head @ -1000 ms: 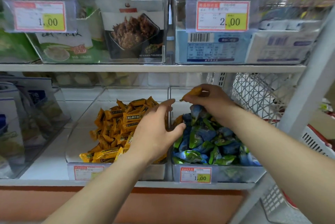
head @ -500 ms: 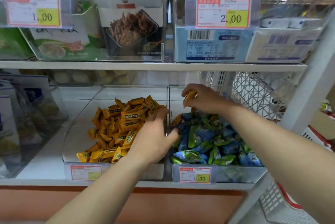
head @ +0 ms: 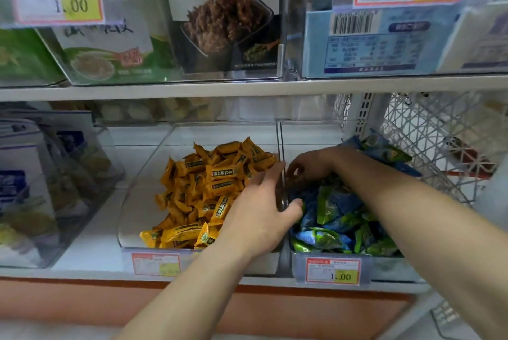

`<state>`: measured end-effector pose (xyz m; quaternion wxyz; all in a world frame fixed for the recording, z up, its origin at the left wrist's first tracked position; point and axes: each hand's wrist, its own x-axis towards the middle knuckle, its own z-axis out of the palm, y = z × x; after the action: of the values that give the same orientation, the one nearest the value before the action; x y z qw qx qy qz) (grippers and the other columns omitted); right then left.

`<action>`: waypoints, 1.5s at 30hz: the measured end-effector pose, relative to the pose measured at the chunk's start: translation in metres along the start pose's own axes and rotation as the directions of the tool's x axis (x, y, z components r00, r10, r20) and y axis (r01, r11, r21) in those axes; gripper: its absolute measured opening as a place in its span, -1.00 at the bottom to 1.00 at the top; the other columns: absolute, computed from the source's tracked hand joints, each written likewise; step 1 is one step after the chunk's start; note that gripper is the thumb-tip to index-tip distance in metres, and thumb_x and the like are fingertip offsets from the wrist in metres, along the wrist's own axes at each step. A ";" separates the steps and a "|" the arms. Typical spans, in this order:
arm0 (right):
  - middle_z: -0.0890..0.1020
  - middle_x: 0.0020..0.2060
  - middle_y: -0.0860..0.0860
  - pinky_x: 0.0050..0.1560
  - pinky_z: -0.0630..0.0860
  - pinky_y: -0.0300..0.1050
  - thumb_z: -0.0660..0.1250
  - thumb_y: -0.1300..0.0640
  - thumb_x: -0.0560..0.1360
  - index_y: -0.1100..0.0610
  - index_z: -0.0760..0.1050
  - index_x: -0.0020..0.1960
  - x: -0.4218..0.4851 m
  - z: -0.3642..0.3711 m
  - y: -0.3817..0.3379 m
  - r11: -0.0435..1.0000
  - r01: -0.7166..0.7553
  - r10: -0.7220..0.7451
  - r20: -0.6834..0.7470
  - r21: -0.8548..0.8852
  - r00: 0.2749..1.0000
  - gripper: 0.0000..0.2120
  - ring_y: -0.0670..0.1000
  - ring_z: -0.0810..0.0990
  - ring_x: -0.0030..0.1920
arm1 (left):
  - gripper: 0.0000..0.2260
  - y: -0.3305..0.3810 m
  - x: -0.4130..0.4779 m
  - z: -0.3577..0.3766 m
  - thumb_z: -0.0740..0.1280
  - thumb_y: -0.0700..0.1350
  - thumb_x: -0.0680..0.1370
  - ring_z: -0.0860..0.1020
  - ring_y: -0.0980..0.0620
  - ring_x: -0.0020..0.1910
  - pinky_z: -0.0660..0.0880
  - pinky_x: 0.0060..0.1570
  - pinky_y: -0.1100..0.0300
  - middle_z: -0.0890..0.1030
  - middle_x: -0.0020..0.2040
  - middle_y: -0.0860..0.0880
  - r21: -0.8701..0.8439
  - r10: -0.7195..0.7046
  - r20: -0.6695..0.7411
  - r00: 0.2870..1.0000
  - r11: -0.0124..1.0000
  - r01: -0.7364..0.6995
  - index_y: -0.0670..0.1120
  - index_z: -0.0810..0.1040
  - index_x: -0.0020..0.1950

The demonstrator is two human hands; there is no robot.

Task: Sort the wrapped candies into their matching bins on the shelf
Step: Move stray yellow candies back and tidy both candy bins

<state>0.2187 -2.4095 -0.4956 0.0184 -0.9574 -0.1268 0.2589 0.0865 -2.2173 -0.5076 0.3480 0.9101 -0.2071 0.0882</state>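
Two clear bins stand side by side on the lower shelf. The left bin (head: 129, 210) holds a heap of orange wrapped candies (head: 211, 188). The right bin (head: 390, 268) is full of blue and green wrapped candies (head: 335, 216). My left hand (head: 258, 213) lies over the wall between the bins, with straight fingers on the orange side and the thumb on the blue-green side. My right hand (head: 310, 165) is low at the back of the right bin, close to that wall, its fingers curled downward. No candy shows in it.
An upper shelf (head: 192, 89) with boxed goods and price tags hangs close above the bins. A white wire basket (head: 428, 141) stands right of the right bin. Another clear bin (head: 90, 196) with packets stands at the left. Price labels front both candy bins.
My right hand, which pinched an orange candy above the blue-green heap, has dropped toward the dividing wall, and the candy is out of sight. My left hand has settled onto the wall.
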 end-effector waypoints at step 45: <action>0.68 0.00 -0.04 -0.01 0.52 -0.15 0.30 0.11 0.58 0.05 0.63 0.04 -0.121 0.009 -0.018 0.772 0.245 0.229 -0.616 0.586 0.754 -0.86 -0.02 0.63 -0.05 | -0.37 0.002 0.015 -0.076 0.49 0.06 0.49 0.41 -0.20 0.37 0.45 0.28 -0.05 0.43 0.43 -0.13 0.197 -0.220 -0.208 0.953 0.945 0.261 0.07 0.35 0.52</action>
<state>0.1095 -2.4232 -0.4422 0.3849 -0.9203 -0.0214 -0.0670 0.0978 -2.1730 -0.4454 0.2699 0.9497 -0.0499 0.1506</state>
